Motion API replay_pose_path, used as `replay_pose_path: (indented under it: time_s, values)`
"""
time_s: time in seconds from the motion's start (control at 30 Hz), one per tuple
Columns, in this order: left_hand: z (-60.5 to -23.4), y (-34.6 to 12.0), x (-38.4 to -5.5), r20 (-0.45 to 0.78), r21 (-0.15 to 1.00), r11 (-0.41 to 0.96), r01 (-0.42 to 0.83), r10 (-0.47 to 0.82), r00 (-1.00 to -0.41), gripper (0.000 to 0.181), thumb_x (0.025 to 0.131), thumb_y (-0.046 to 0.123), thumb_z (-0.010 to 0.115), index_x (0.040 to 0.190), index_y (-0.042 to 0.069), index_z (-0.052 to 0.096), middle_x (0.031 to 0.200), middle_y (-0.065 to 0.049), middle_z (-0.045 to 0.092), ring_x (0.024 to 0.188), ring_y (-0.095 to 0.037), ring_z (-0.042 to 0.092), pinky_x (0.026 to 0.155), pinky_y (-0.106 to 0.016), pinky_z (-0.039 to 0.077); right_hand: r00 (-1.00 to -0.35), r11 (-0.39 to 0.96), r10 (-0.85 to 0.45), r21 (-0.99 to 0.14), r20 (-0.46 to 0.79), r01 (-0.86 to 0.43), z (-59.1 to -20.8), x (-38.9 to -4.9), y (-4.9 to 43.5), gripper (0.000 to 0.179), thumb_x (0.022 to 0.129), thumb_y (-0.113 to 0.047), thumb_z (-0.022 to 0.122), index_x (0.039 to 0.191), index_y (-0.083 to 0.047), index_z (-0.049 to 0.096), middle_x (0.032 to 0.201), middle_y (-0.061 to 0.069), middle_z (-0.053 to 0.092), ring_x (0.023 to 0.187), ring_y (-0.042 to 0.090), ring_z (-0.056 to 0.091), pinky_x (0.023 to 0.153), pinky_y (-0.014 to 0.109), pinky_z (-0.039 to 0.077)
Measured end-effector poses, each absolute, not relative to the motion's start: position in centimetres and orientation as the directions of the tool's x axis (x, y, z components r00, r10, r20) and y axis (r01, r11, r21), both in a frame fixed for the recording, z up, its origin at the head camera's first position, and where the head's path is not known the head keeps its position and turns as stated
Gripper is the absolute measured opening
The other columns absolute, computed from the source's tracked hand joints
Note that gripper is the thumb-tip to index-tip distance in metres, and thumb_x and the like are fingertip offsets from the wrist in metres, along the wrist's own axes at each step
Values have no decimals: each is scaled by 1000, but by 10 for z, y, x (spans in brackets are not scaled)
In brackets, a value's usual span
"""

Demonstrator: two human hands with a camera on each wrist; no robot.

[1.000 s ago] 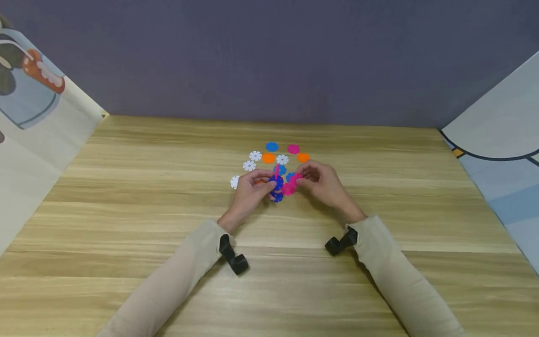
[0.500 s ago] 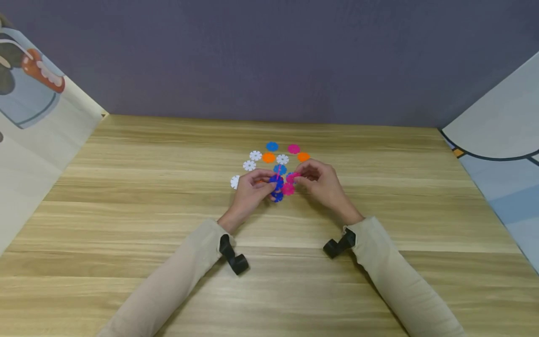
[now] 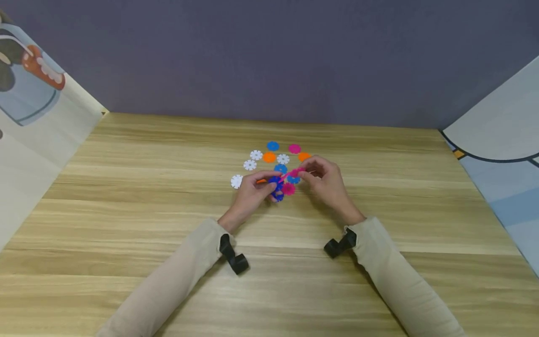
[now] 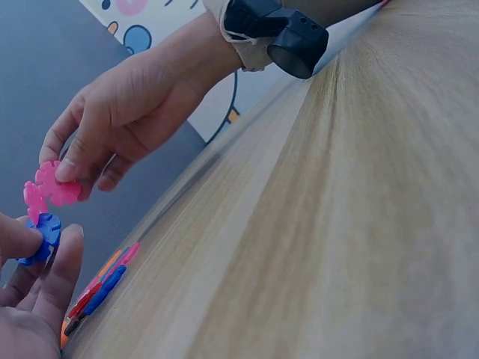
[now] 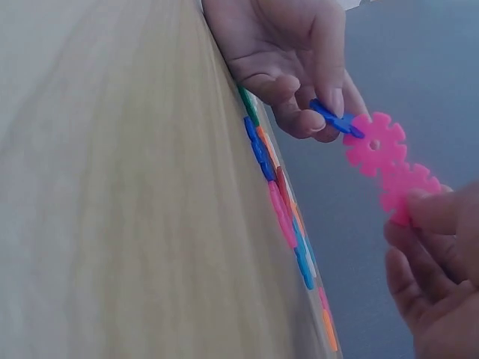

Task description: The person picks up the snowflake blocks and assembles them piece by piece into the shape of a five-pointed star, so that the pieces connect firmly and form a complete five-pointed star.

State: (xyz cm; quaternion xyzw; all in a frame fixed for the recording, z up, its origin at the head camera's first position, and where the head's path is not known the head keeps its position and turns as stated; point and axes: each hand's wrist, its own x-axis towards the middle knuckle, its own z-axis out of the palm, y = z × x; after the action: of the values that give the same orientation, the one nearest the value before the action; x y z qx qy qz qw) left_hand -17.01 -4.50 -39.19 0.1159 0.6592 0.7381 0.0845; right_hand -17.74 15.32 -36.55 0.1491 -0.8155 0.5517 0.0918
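Note:
My left hand (image 3: 252, 188) pinches a dark blue notched plastic disc (image 5: 335, 120) between thumb and fingers. A pink notched disc (image 5: 374, 144) is slotted onto that blue one. Thumb and fingertips of my right hand (image 3: 326, 183) pinch a second pink disc (image 5: 416, 182), whose edge meets the first pink disc. Whether their notches are fully engaged, I cannot tell. All three are held above the table. Beneath them lie another dark blue disc (image 3: 278, 198), a pink disc (image 3: 288, 189) and a lighter blue disc (image 3: 294, 179).
Farther back on the wooden table (image 3: 177, 154) lie several loose discs, among them a white one (image 3: 250, 164), an orange one (image 3: 269, 157), a blue one (image 3: 273, 146) and a pink one (image 3: 294, 148). A dark wall (image 3: 269, 61) closes off the back.
The right hand's pink disc has shifted up to meet the pink disc on the blue one. That first pink disc, upright before, now slants to the right. The left hand stays nearly still.

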Motion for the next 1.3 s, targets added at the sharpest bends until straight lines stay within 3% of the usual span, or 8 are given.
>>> replay_pose_path:
  time_s: [0.17, 0.3, 0.53, 0.83, 1.3]
  values:
    - [-393, -44, -171, 84, 989, -141, 48, 257, -963, 31, 86, -13, 56, 117, -15, 51, 85, -7, 62, 60, -7, 62, 49, -20, 50, -927, 301, -124, -877, 355, -375, -366, -178, 154, 12, 87, 3, 64, 97, 9, 63, 93, 24, 65, 79, 2, 58, 67, 13, 48]
    - [-393, -44, -172, 68, 991, -131, 34, 263, -962, 26, 87, -11, 56, 113, -14, 54, 83, -2, 62, 60, -6, 60, 49, -18, 48, -927, 266, -160, -890, 338, -370, -366, -178, 153, 11, 87, 3, 64, 97, 9, 65, 92, 26, 66, 78, 3, 61, 68, 14, 50]
    - [-393, -45, -172, 81, 994, -89, 59, 273, -959, 26, 88, -8, 57, 114, -12, 58, 88, -8, 63, 63, -5, 59, 54, -17, 49, -922, 271, -217, -887, 322, -373, -367, -177, 150, 11, 86, 2, 65, 95, 7, 69, 91, 25, 68, 77, 4, 61, 70, 17, 50]
    - [-395, -45, -172, 101, 995, -48, 91, 269, -958, 25, 89, -4, 59, 113, -10, 63, 81, -3, 61, 57, -6, 54, 54, -18, 49, -910, 261, -234, -879, 342, -398, -368, -175, 148, 10, 86, 2, 66, 94, 6, 70, 91, 24, 69, 79, 3, 61, 73, 19, 50]
    - [-393, -45, -171, 68, 997, -52, 56, 279, -958, 25, 88, -6, 59, 112, -11, 61, 83, -7, 64, 61, -4, 58, 56, -17, 50, -878, 257, -281, -851, 388, -459, -370, -174, 146, 10, 83, 8, 65, 92, 7, 72, 91, 21, 70, 85, 5, 62, 77, 19, 52]
